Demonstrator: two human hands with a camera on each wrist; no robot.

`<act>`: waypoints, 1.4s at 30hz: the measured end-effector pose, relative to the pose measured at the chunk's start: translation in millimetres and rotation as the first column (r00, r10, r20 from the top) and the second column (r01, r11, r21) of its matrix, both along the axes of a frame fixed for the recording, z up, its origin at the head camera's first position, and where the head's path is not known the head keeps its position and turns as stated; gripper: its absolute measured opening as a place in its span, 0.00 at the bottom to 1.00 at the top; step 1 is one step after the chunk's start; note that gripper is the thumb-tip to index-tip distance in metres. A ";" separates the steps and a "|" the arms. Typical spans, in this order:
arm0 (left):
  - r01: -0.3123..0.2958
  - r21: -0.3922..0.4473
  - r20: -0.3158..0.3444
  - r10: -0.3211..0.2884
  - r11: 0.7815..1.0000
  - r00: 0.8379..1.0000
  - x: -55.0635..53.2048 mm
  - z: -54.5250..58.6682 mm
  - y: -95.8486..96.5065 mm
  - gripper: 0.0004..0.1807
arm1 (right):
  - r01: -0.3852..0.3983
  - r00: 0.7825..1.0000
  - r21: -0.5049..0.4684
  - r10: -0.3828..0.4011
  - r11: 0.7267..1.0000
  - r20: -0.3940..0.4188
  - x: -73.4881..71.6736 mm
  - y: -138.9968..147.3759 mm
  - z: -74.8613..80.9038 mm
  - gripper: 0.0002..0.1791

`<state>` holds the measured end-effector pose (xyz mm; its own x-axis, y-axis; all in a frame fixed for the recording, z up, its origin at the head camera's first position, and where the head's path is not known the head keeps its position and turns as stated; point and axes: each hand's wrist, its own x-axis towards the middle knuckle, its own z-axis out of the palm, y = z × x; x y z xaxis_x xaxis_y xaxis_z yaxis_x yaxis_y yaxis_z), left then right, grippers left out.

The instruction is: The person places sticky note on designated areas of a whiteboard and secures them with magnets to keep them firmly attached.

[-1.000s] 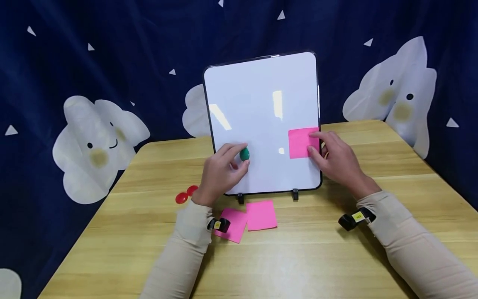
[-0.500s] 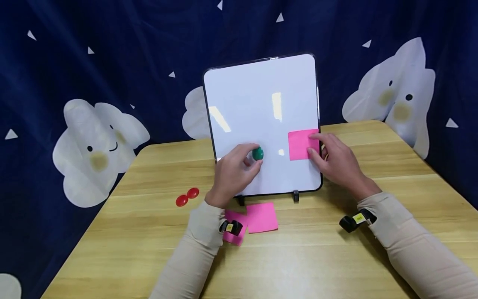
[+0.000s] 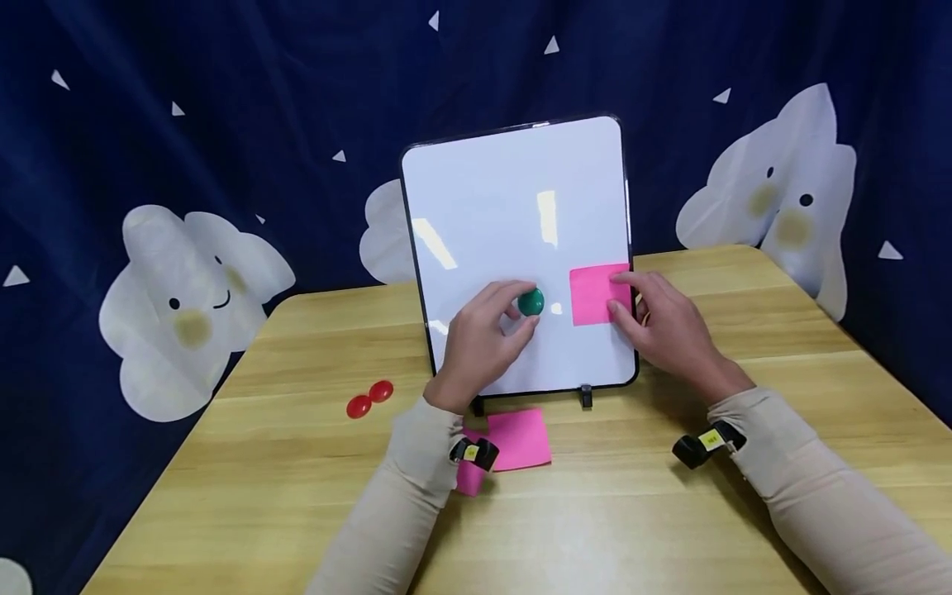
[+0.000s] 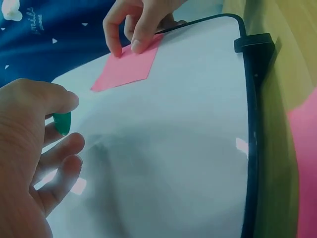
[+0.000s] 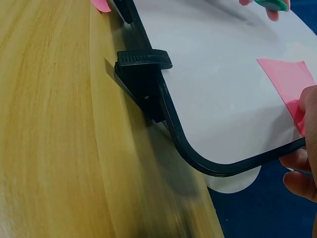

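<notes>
Thumb and fingers of my left hand (image 3: 487,343) pinch a green round magnet (image 3: 531,302) in front of the whiteboard (image 3: 513,207). In the left wrist view the magnet (image 4: 62,123) is partly hidden by the thumb and fingers; whether it touches the board I cannot tell. At the board's right edge, my right hand (image 3: 669,322) holds a pink sticky note (image 3: 591,296) against the white surface, thumb and forefinger on its front. The right wrist view shows other fingers (image 5: 299,183) behind the black frame. The magnet is left of the note, a short gap apart.
Two pink sticky notes lie on the wooden table before the board: one note (image 3: 521,440) in plain sight, the other note (image 3: 470,478) partly under the left wrist. Two red round magnets (image 3: 369,399) lie to the left. Black feet (image 3: 587,397) support the board.
My left hand has moved right across the board with the green magnet, closer to the pink sticky note. The right hand and its note stay in place; the head view has shifted slightly.
</notes>
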<state>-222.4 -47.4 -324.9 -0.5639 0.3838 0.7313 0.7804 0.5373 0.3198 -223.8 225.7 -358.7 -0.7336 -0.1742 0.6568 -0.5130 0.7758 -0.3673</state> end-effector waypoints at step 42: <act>-0.056 -0.211 -0.260 -0.001 0.976 0.966 -23.2 21.8 52.4 0.19 | -0.035 0.996 0.015 0.036 0.999 -0.087 1.7 0.4 -1.9 0.25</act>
